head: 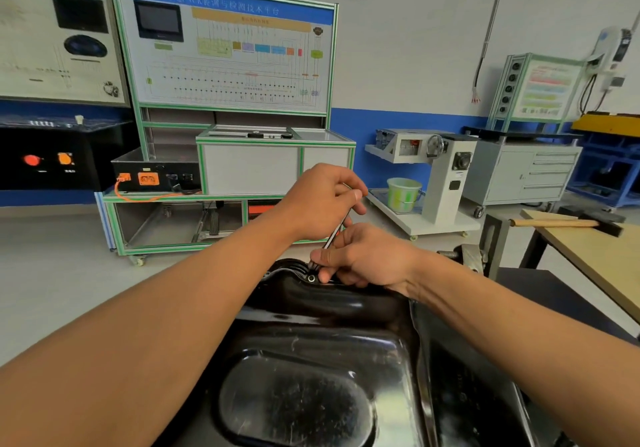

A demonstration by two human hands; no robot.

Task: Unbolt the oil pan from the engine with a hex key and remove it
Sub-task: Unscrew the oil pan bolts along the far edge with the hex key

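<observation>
Firmly held: hex key (334, 233) at pan (311, 360) rim

Left hand (322, 200) curls round the key's top, just above centre. Right hand (367, 259) pinches its shaft low down, fingers beside a rim bolt (311, 277). Black pan fills the lower middle.

White wall with blue lower band (398, 65); grey floor (52, 256); green-framed display-board trolley on castors (225, 65); grey metal drawer cabinet (526, 172); pale wooden-topped surface (595, 256), right.

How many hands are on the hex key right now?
2. The left hand grips the hex key at the top; the right hand pinches it low, near the oil pan rim.
</observation>
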